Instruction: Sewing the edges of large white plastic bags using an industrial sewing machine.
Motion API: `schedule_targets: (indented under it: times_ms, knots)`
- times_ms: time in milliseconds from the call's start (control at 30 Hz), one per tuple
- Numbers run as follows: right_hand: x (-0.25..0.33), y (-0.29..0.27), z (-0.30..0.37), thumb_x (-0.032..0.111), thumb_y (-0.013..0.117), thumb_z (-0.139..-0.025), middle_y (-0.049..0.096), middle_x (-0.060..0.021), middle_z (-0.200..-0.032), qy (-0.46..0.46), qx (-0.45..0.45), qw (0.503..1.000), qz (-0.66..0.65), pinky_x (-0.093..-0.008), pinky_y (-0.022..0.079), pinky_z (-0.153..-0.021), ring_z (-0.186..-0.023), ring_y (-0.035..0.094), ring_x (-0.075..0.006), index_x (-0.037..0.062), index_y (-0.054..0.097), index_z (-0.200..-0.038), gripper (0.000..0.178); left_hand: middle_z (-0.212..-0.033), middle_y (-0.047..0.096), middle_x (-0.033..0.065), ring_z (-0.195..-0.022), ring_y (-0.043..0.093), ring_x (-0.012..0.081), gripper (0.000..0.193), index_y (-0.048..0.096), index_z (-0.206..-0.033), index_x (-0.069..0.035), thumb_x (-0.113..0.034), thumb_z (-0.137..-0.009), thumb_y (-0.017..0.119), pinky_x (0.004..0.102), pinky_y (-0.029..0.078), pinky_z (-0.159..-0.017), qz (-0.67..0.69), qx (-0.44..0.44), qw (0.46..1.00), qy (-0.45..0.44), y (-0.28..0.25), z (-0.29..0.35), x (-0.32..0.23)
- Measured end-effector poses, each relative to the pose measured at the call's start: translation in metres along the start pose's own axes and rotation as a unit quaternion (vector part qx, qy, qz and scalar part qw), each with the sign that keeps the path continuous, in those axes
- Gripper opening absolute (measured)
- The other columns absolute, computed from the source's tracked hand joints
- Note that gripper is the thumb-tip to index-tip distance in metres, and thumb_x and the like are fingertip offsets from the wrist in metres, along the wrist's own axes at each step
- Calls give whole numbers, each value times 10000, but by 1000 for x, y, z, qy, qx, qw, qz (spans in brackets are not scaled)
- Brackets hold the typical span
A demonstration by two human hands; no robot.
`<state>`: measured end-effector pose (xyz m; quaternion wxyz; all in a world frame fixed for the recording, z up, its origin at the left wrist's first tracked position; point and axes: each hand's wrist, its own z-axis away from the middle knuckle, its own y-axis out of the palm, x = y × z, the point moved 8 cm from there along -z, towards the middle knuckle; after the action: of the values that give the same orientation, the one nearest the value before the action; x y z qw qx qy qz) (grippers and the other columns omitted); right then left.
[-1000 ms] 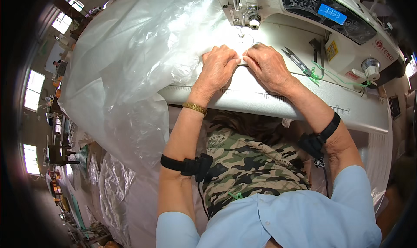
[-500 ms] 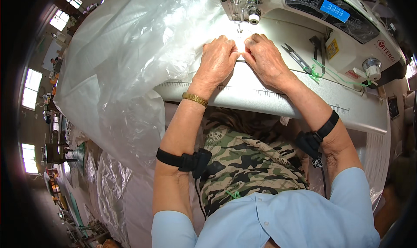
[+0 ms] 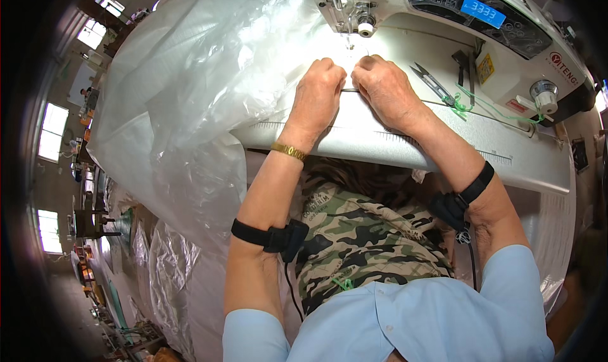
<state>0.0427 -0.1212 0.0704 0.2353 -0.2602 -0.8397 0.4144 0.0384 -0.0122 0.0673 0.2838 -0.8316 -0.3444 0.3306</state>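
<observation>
Left hand (image 3: pixel 318 91) and right hand (image 3: pixel 383 89) curled, knuckle to knuckle, pinching a folded edge of clear plastic sheeting (image 3: pixel 190 77). Needle (image 3: pixel 348 44) just beyond the fingertips; seam axis running away from both hands equally, bulk billowing leftward.

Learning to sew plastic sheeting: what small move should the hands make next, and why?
Probably ease the clear plastic sheet forward: left hand and right hand pinch its edge just before the white sewing machine's needle.
</observation>
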Motion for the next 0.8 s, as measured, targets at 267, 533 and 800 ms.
schedule_targets:
  times_ms: [267, 533, 800]
  knots:
    - [6, -3, 7, 54, 615, -809, 656, -94, -884, -47, -16, 996, 77, -374, 458, -835, -920, 646, -234, 44, 673, -825, 61, -889, 616, 84, -868, 616, 262, 68, 663, -855, -7, 22, -806, 625, 376, 530, -754, -110, 58, 989, 78, -2, 8, -21]
    - [5, -1, 6, 71, 604, -822, 668, -75, -918, -38, 1, 995, 96, -387, 428, -875, -960, 636, -223, 52, 690, -859, 96, -923, 616, 86, -892, 611, 257, 67, 665, -846, -9, 2, -795, 624, 368, 517, -778, -154, 76, 980, 99, -1, 4, -21]
    - [-9, 4, 1, 76, 563, -853, 665, -117, -1090, 1, 31, 997, 74, -417, 420, -953, -1115, 581, -268, 36, 706, -965, 186, -899, 602, 112, -877, 604, 278, 36, 648, -804, 1, -20, -813, 620, 395, 510, -789, -162, 55, 979, 108, 3, -7, -11]
